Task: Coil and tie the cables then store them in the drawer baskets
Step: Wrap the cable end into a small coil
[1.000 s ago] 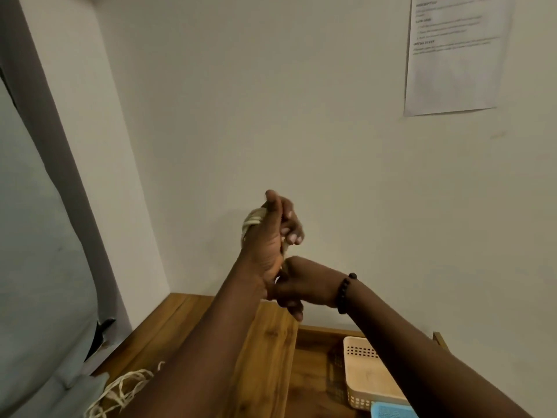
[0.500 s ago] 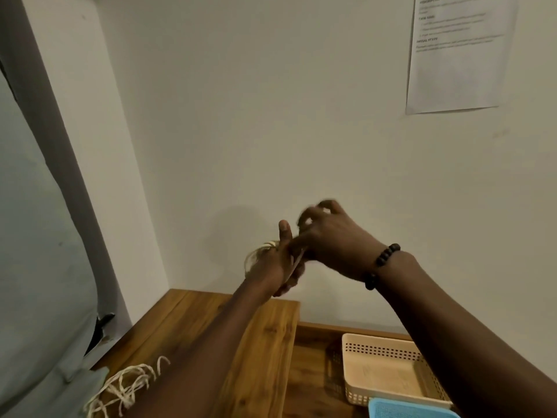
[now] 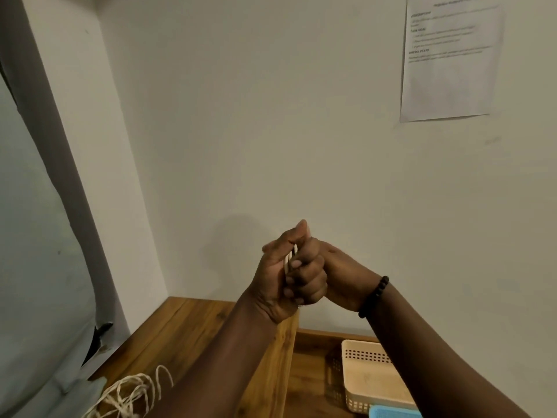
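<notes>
**Both hands clasped on a coiled cable above the desk**

Visibility: Only a short edge of the pale coiled cable (image 3: 290,258) shows, between the two hands; the rest is covered by fingers, so neither its length nor any tie can be made out. The print on the paper sheet (image 3: 450,60), on the wall at 1 o'clock, is too blurred to read. The blue basket (image 3: 391,412) is cut off by the bottom edge at 5 o'clock.

Grip: The left hand (image 3: 275,280) is curled round the coil with the thumb raised. The right hand (image 3: 324,274), a dark bead bracelet (image 3: 374,297) on its wrist, is closed in a fist, fingers wrapped over the coil and pressed against the left hand. Both are held raised in front of the wall, above the wooden desk top (image 3: 180,336).

Containers: The open drawer (image 3: 313,357) at 5 o'clock holds a beige perforated basket (image 3: 366,372); its visible interior shows only the bare floor. The blue basket lies just beside it, nearer the camera.

Other: A loose tangle of pale cord (image 3: 132,393) lies on the desk top at 7 o'clock.
</notes>
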